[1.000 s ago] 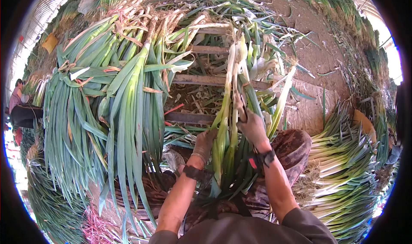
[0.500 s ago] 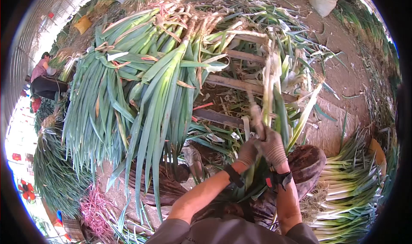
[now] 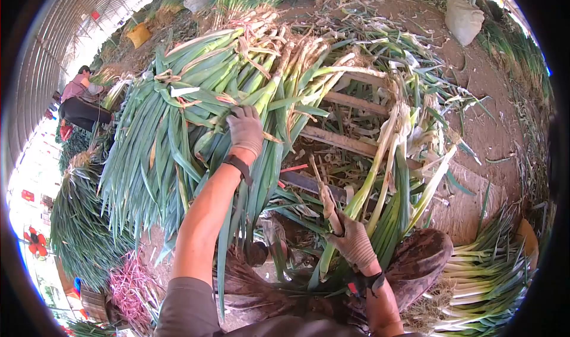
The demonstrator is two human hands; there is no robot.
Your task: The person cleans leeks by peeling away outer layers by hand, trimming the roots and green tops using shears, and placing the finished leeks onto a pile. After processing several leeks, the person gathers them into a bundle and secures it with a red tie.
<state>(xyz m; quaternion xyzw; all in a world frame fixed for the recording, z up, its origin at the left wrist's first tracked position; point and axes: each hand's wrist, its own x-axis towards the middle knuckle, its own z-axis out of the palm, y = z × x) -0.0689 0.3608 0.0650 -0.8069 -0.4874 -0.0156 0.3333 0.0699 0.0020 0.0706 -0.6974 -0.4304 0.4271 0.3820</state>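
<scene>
My left hand (image 3: 244, 132), gloved, lies on the large heap of green onions (image 3: 133, 129) left of centre, its fingers bent over the leaves. My right hand (image 3: 353, 242), also gloved, is closed around the handle of a slim tool (image 3: 326, 197) that points up and slightly left. Several onion stalks (image 3: 371, 183) lean beside it, their pale root ends upward and their green leaves near my knees. Slatted wooden boards (image 3: 341, 140) show between the heap and these stalks.
Trimmed onions (image 3: 481, 277) lie in rows at the lower right. Pink ties (image 3: 133, 289) are at the lower left, below a dark green bundle (image 3: 86, 218). A co-worker (image 3: 83, 99) bends at the far left. White sacks (image 3: 464, 19) and a yellow bag (image 3: 139, 35) are farther back.
My left hand has left my right hand and moved up and left onto the onion heap. My right hand has moved slightly down and left with the tool. The view has shifted a little.
</scene>
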